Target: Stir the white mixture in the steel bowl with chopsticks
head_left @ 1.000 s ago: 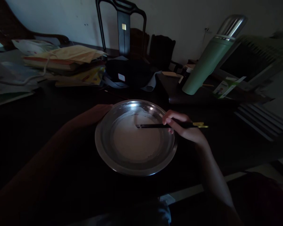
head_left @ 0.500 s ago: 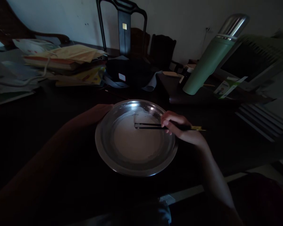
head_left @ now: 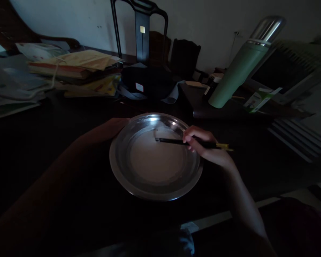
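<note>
A round steel plate (head_left: 117,167) lies on the dark table in front of me, filled with a pale, smooth liquid (head_left: 155,160). My right hand (head_left: 205,146) grips a pair of black chopsticks (head_left: 171,141) with gold ends. Their tips rest in the liquid near the plate's far side. My left hand (head_left: 109,128) lies against the plate's far-left rim, in deep shadow, seeming to steady it.
A stack of papers and books (head_left: 69,71) lies at the far left. A dark bag (head_left: 147,84) sits behind the plate, with a black chair (head_left: 141,32) beyond it. A green flask (head_left: 238,71) leans at the right beside a small box (head_left: 259,100) and a monitor (head_left: 283,75).
The chopstick tips have shifted slightly toward the plate's far edge and my right hand has edged a little left. My left hand stays on the rim.
</note>
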Tool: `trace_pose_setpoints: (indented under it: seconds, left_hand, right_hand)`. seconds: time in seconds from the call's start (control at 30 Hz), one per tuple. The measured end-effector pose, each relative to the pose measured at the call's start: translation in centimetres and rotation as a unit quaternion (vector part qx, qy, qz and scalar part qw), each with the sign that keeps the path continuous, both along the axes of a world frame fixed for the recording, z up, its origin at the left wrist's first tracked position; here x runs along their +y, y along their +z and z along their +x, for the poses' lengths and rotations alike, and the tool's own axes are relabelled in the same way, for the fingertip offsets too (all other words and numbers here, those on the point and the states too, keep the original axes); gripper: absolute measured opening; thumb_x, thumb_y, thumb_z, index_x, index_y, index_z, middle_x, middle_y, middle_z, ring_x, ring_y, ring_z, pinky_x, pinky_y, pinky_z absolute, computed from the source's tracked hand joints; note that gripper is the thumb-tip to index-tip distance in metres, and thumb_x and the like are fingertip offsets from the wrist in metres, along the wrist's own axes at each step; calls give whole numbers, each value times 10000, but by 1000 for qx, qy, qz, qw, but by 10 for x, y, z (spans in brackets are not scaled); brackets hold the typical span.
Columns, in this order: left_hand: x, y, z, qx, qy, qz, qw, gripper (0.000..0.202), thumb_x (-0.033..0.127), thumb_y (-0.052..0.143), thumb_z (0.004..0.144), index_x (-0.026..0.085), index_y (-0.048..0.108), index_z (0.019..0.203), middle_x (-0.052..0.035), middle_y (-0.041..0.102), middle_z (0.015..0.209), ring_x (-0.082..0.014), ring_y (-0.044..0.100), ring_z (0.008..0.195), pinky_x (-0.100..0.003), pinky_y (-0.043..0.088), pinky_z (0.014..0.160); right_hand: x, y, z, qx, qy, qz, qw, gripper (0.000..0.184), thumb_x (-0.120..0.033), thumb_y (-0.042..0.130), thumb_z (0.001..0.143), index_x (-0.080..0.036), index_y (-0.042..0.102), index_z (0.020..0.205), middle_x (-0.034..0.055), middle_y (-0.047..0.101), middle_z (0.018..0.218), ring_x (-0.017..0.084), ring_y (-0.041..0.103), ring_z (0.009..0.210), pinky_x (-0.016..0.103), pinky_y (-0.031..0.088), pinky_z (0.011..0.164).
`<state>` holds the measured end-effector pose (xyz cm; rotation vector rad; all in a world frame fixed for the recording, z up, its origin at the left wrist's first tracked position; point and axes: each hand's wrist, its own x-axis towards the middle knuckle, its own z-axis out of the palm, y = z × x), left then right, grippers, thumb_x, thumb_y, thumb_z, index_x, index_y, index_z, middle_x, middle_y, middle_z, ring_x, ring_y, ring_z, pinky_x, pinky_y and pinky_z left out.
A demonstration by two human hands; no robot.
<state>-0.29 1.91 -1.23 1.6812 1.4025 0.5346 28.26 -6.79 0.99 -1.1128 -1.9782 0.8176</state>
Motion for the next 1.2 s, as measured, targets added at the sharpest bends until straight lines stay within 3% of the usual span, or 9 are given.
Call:
trace_pose_setpoints:
  seconds: [0.13,0.33,0.5,0.67,0.77,0.83,0.93,1.07,1.2]
  left_hand:
    - [0,-3,-2,-23,-12,6,1000,447,546,400,722,183,634,834,18,650,846,-110,552,778,-166,429,635]
    - [5,-6,-4,9,-7,19,1000,463,532,370,739,157,627,823,-8,650,856,-130,554,799,-196,440,674]
    - [7,-8,-5,-1,-8,12,1000,516,580,373,732,153,629,867,-10,654,888,-134,558,808,-209,449,704]
    - [3,-6,-3,-13,-3,-4,1000,467,560,391,742,157,614,818,15,646,816,-93,537,715,-160,417,609]
    - [2,-5,-3,-14,-27,5,1000,473,555,370,754,157,616,822,15,643,824,-89,533,721,-152,415,603]
    - [4,-5,-4,-2,-36,20,999,493,562,355,752,151,617,830,11,644,833,-97,536,743,-157,418,615]
    - [6,-7,-5,10,-27,31,999,495,550,346,743,142,613,836,7,647,846,-104,534,761,-169,422,643]
    - [7,-6,-3,9,-25,34,999,475,523,344,737,151,618,847,12,654,891,-108,538,798,-180,424,692]
    - [4,-3,-1,5,4,12,1000,463,508,350,744,152,622,862,9,652,859,-112,542,782,-178,419,661]
  right_hand:
    - [-8,6,5,16,81,-59,995,205,-290,487,876,-173,556,723,3,546,689,68,505,518,187,415,440]
    - [-7,19,33,82,-64,-57,993,261,-317,493,880,-172,541,667,-26,499,594,39,394,424,167,298,362]
    - [0,13,19,62,-132,-34,989,240,-327,487,877,-182,527,689,-43,464,557,55,432,453,173,342,408]
    - [-3,5,-1,18,-26,-24,999,193,-283,491,872,-175,543,721,-11,529,716,58,509,521,195,423,485]
    - [-9,9,5,22,56,-58,996,212,-273,490,873,-167,539,697,-11,519,670,58,491,500,189,402,454]
    - [-11,13,15,34,55,-79,995,233,-285,495,873,-163,535,679,-19,498,614,58,463,478,183,370,424]
    - [-7,17,25,59,-17,-67,996,249,-293,496,874,-163,519,663,-29,478,595,48,427,459,175,341,412]
    - [2,9,14,56,-103,-26,993,221,-274,481,878,-172,513,685,-36,478,607,49,448,478,169,369,437]
    - [1,3,2,21,10,-12,1000,173,-243,493,868,-169,535,717,-9,515,736,55,507,550,186,428,500]
